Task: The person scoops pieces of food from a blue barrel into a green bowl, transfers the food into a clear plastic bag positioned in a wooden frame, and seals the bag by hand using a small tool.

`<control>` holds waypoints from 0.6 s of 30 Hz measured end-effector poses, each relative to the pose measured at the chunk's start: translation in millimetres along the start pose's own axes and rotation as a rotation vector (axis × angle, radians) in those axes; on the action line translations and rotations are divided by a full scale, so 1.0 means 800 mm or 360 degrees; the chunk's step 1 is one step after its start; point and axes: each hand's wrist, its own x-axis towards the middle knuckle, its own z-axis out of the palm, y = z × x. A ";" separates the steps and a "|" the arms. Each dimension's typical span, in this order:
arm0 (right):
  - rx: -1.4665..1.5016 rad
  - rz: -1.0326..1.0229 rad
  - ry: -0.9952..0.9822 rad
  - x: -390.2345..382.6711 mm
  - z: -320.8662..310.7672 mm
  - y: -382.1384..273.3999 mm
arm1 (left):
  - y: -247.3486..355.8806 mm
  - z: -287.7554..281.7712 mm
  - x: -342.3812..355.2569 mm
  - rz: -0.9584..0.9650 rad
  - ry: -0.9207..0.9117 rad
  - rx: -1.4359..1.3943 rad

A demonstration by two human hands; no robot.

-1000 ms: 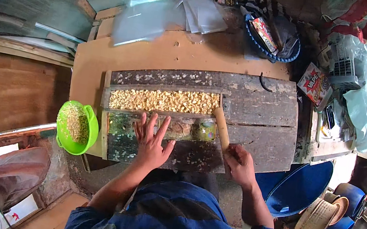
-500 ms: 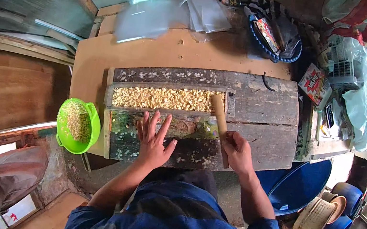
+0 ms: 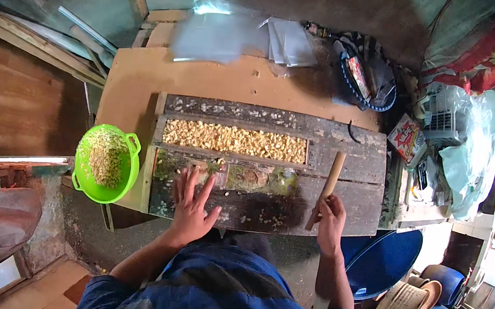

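A long, narrow mould [image 3: 235, 140] packed with pale, chopped pieces sits on a dark, weathered wooden board [image 3: 350, 165] speckled with flakes. My left hand [image 3: 192, 205] rests below the mould with fingers spread on the board's stained lower part, holding nothing. In my right hand [image 3: 331, 213] is a pale wooden rolling rod [image 3: 333, 175], held upright along the board's plane to the right of the mould, clear of the pieces. A green plastic colander [image 3: 128, 180], partly filled with the same pale pieces, stands left of the board.
Behind the board, a tan tabletop [image 3: 227, 79] carries clear plastic sheets [image 3: 208, 40] and a blue basket [image 3: 369, 93] of packets. Boxes and plastic bags [image 3: 470, 152] crowd the right. Blue tubs [image 3: 385, 263] stand below right. A brown wooden panel [image 3: 6, 108] is at left.
My right hand and the rod have moved right, off the mould's end. My left hand stays spread in much the same place. The view has shifted slightly.
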 end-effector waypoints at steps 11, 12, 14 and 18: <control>-0.0577 -0.0610 0.0308 -0.008 -0.005 0.020 | -0.043 -0.022 -0.051 -0.0091 0.0079 -0.0200; -0.0273 -0.0756 0.0328 -0.004 -0.005 0.015 | -0.042 -0.025 -0.050 -0.0083 0.0069 -0.0218; 0.0075 -0.0751 0.0328 -0.031 0.038 -0.061 | -0.050 -0.034 -0.061 -0.0142 0.0082 -0.0277; 0.0145 -0.1351 0.0293 -0.065 0.096 -0.161 | -0.066 -0.046 -0.078 -0.0228 0.0081 -0.0347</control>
